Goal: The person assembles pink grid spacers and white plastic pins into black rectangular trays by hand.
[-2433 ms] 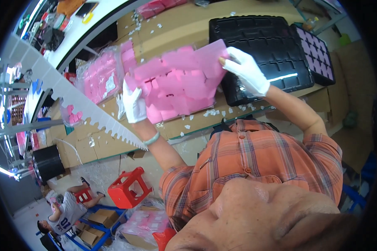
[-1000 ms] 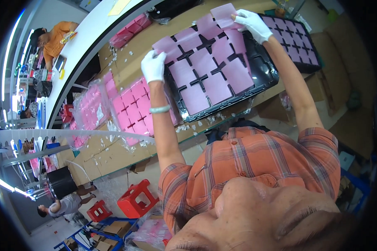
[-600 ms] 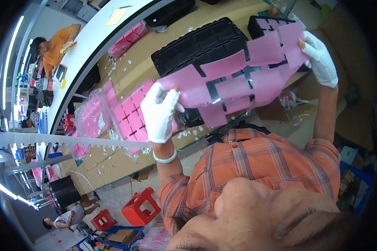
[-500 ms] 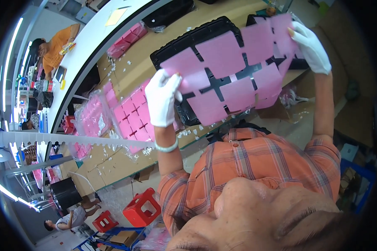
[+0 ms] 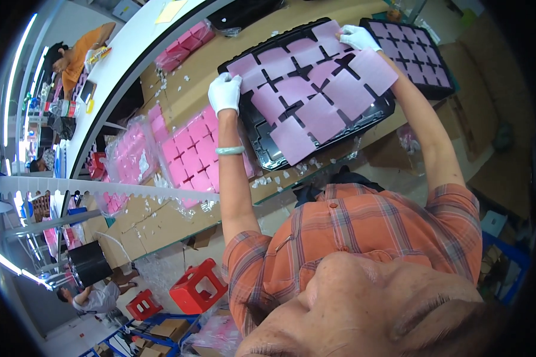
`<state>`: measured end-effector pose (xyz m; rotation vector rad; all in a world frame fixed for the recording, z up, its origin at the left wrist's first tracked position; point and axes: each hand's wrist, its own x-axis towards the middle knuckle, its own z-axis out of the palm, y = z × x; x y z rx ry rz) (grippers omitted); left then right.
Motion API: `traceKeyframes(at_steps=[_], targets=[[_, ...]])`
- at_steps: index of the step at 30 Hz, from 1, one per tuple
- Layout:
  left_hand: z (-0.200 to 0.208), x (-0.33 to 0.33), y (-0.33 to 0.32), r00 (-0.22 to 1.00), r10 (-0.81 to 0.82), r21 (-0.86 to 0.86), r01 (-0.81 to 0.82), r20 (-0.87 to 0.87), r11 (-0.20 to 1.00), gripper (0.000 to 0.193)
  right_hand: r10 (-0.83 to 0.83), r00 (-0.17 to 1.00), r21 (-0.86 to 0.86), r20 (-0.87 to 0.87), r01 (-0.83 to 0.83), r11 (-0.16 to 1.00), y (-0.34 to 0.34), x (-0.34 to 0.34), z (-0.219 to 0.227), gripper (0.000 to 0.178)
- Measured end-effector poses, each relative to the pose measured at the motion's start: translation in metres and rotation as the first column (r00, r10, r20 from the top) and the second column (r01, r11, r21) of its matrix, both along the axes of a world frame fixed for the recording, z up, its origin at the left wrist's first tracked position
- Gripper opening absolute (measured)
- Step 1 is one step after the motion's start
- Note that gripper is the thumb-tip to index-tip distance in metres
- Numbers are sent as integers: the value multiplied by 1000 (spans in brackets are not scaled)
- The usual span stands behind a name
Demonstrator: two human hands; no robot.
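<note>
A pink sheet with cross-shaped cut-outs [image 5: 330, 98] lies slanted over a black plastic tray [image 5: 372, 122], and its near part sags loose and rumpled. My left hand [image 5: 225, 93], in a white glove, is closed on the sheet's left edge beside the tray's far left corner. At the sheet's far right corner my right hand [image 5: 358, 38], also gloved, grips it between thumb and fingers. The tray's near left corner shows bare. How much of the sheet rests inside the tray cannot be told.
A second black tray holding a pink sheet [image 5: 414, 56] stands right of the first. Pink cut sheets [image 5: 190, 149] and a plastic-wrapped pink pack [image 5: 130, 154] lie to the left. White scraps [image 5: 274, 179] litter the bench. Red stools [image 5: 199, 285] stand on the floor. Other people are farther left.
Both hands have lowered the sheet from the air onto the tray. My right hand has moved left and inward, uncovering the second tray.
</note>
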<state>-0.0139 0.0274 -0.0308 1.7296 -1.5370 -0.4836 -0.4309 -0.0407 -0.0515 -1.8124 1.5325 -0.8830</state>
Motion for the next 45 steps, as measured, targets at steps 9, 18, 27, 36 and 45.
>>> traceKeyframes(at_steps=[9,18,27,36,45], targets=[[0,-4,-18,966,103,24,-112,239,993,36,-86,971,-116,-223,62,991,-28,13,-6,38],[19,-19,-12,934,114,111,-160,339,981,48,-151,937,-53,-316,142,988,-22,28,13,51],[39,-35,4,821,280,-111,-260,498,959,49,-197,905,-249,-377,106,963,-31,6,14,52],[15,-24,19,733,28,-295,238,680,926,26,-29,771,-254,-636,-174,951,33,65,116,32],[23,-27,16,744,-39,-76,120,667,990,41,87,733,-96,-675,-205,974,17,54,70,42]])
